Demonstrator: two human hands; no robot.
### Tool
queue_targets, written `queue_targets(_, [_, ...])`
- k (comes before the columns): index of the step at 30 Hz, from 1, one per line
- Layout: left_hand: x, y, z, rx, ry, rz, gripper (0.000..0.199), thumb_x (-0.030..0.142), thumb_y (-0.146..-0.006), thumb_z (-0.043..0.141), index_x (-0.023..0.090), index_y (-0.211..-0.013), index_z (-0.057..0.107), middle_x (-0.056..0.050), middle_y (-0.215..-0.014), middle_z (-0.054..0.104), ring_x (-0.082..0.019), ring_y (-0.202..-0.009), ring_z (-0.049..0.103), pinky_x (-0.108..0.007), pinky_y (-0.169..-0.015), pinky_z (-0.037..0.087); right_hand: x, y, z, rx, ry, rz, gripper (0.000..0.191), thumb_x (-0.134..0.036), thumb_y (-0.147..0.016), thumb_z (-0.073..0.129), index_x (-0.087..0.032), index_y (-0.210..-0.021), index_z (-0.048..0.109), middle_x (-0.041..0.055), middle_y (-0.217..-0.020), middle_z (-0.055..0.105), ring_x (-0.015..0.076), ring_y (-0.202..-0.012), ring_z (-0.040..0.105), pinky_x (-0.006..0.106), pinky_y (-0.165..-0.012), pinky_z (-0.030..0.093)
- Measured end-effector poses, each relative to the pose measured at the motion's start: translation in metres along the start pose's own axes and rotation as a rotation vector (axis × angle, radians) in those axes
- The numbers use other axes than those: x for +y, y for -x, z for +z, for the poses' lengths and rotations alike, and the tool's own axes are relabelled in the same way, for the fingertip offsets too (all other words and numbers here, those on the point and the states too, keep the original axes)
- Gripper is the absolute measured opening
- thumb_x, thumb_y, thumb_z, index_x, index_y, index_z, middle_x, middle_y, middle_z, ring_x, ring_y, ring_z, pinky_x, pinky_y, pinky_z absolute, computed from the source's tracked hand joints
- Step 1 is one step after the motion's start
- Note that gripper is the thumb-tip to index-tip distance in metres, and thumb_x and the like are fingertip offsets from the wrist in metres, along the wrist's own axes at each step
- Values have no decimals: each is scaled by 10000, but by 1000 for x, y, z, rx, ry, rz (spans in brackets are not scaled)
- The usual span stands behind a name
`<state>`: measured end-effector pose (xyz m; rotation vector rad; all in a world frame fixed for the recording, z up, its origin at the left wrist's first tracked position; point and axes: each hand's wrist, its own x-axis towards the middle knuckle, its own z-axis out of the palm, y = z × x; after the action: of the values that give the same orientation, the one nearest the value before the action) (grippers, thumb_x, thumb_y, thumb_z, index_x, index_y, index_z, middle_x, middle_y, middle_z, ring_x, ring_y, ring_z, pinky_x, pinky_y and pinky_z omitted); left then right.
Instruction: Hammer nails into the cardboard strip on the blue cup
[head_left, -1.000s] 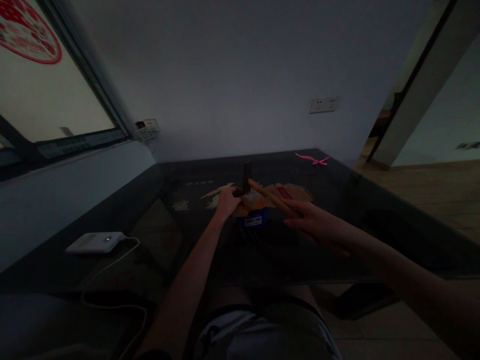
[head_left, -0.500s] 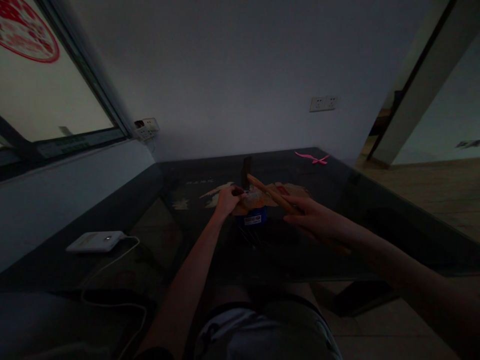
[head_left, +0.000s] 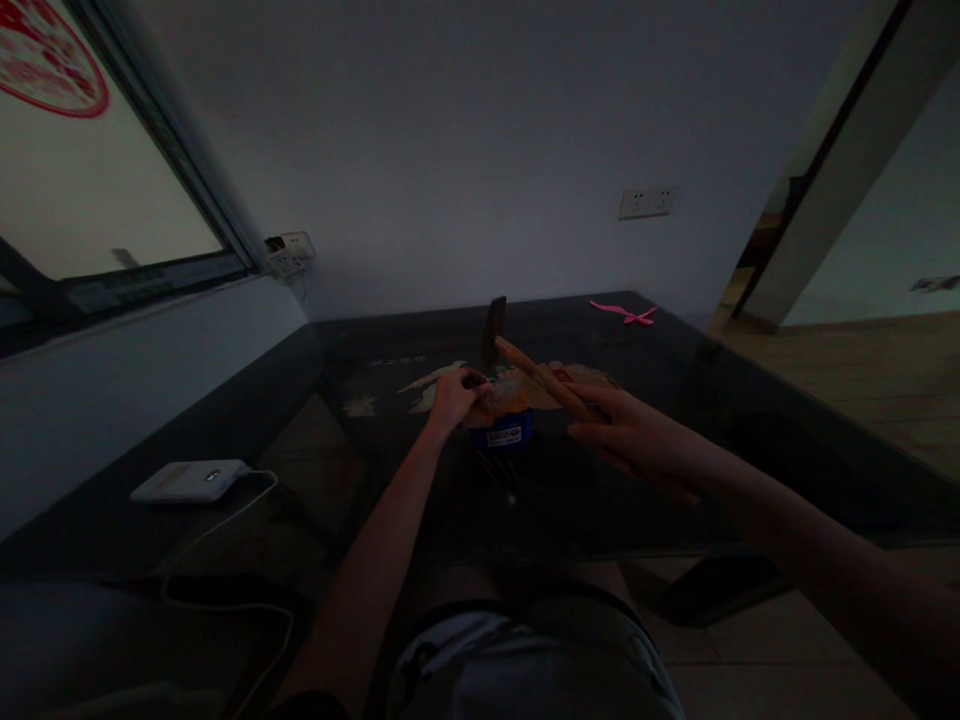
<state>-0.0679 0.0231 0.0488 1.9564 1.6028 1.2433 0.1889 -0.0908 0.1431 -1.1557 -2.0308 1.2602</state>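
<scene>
My right hand (head_left: 619,425) is wrapped round the wooden handle of a hammer (head_left: 544,380), whose dark head stands above the left end of an orange-brown piece (head_left: 510,396). That piece lies over a blue round container (head_left: 506,432) with a white label. At the left end of the piece, my left hand (head_left: 459,395) has its fingers pinched; what they grip is too small and dark to make out. Torn brown paper (head_left: 431,388) spreads behind and beside the container. Several thin shiny nail-like bits (head_left: 499,475) lie in front of it.
On the dark table (head_left: 360,345), a white power bank (head_left: 191,481) with a cable lies at the left. A pink ribbon (head_left: 630,316) is at the back right. Wall sockets (head_left: 648,203) and a window (head_left: 112,180) are beyond.
The hammer head has risen a little from the orange-brown piece. My left hand stays in nearly the same place. The view has shifted slightly.
</scene>
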Motion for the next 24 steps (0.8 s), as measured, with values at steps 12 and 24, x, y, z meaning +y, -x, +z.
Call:
queue_targets(12, [3,1,-2,-6,-16,6,133,236,-709,673,146,-807,681,-57,-819,696,-166,-755,634,-276,-717,476,7,-4,1,-29,-9,4,489,-245,-792,546,-189,-1270,456,-91,-561,426,40,-340,381,144,-298,333])
queue_targets(24, [4,0,-3,-23,-38,10,129,238,-699,679,148,-792,681,-54,-797,692,-167,-743,632,-272,-699,467,4,-3,0,-33,-4,7,501,-228,-793,546,-167,-1281,450,-98,-530,404,38,-334,377,142,-308,328])
